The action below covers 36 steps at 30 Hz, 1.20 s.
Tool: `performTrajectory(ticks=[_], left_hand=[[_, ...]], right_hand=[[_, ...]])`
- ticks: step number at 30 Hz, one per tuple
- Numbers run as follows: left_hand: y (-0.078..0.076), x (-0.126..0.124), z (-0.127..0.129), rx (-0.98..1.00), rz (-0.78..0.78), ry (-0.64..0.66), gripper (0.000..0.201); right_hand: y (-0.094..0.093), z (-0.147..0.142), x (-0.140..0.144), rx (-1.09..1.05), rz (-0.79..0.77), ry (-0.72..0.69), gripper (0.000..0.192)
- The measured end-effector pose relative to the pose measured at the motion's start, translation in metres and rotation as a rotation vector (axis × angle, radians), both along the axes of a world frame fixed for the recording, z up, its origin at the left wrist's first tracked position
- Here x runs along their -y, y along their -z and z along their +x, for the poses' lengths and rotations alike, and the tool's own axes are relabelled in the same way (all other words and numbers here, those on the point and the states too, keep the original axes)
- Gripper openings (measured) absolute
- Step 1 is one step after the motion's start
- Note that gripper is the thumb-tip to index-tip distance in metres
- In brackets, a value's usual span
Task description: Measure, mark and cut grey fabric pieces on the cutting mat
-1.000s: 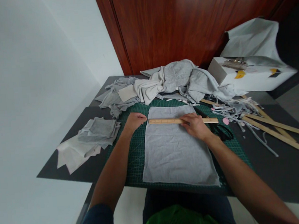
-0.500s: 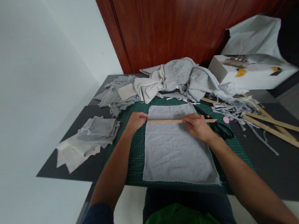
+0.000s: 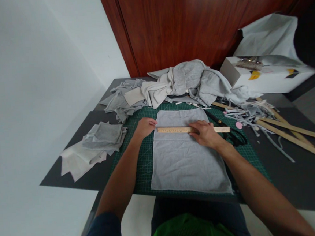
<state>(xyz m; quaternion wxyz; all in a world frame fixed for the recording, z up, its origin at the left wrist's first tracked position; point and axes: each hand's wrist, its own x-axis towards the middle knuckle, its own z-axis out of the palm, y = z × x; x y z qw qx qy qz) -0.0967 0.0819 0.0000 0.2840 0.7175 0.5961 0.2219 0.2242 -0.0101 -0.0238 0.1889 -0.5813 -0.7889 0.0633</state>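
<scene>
A grey cloth rectangle (image 3: 184, 159) lies flat on a green cutting mat (image 3: 143, 167). Across its upper part lies a wooden ruler (image 3: 175, 130), running left to right. My left hand (image 3: 144, 127) rests at the ruler's left end by the cloth's left edge, fingers curled. My right hand (image 3: 207, 134) presses down on the ruler's right half, fingers spread over it. Black scissors (image 3: 232, 137) lie on the mat just right of my right hand.
A heap of grey fabric (image 3: 182, 82) fills the back of the dark table (image 3: 289, 180). Folded grey pieces (image 3: 104, 137) stack at the left. Long wooden sticks (image 3: 294, 139) and fabric strips lie at the right, behind them a white box (image 3: 264, 77).
The ruler has shifted slightly on the cloth under both hands; the hands stay at its two ends.
</scene>
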Motion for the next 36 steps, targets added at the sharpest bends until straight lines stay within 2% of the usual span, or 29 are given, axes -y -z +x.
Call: performTrajectory(ticks=[5, 10, 16, 24, 26, 29, 31, 34, 36], left_hand=[[-0.005, 0.002, 0.0, -0.121, -0.007, 0.009, 0.025], [-0.005, 0.001, 0.0, -0.151, -0.01, 0.006, 0.025], [-0.003, 0.0, -0.002, -0.147, -0.028, -0.005, 0.032], [-0.002, -0.005, -0.007, -0.06, -0.084, 0.037, 0.028], [-0.001, -0.007, -0.008, -0.06, -0.07, 0.044, 0.03], [0.001, -0.011, -0.01, -0.05, -0.068, 0.058, 0.03], [0.002, -0.012, -0.011, -0.041, -0.065, 0.061, 0.029], [0.002, -0.014, -0.012, -0.045, -0.064, 0.067, 0.029], [0.001, -0.015, -0.013, -0.045, -0.07, 0.07, 0.029]], right_hand=[[0.001, -0.002, 0.002, -0.022, 0.024, -0.059, 0.03], [0.003, -0.005, 0.003, 0.025, 0.055, -0.058, 0.032], [0.006, -0.006, 0.004, 0.047, 0.052, -0.087, 0.034], [0.009, -0.008, 0.004, -0.015, 0.042, -0.081, 0.036], [0.005, 0.002, 0.001, -0.063, 0.042, -0.099, 0.039], [-0.004, 0.034, -0.004, -0.153, 0.075, -0.101, 0.035], [-0.01, 0.063, -0.007, -0.175, 0.111, -0.014, 0.03], [-0.014, 0.099, -0.008, -0.129, 0.038, 0.071, 0.027], [-0.015, 0.112, -0.007, -0.104, -0.024, 0.077, 0.028]])
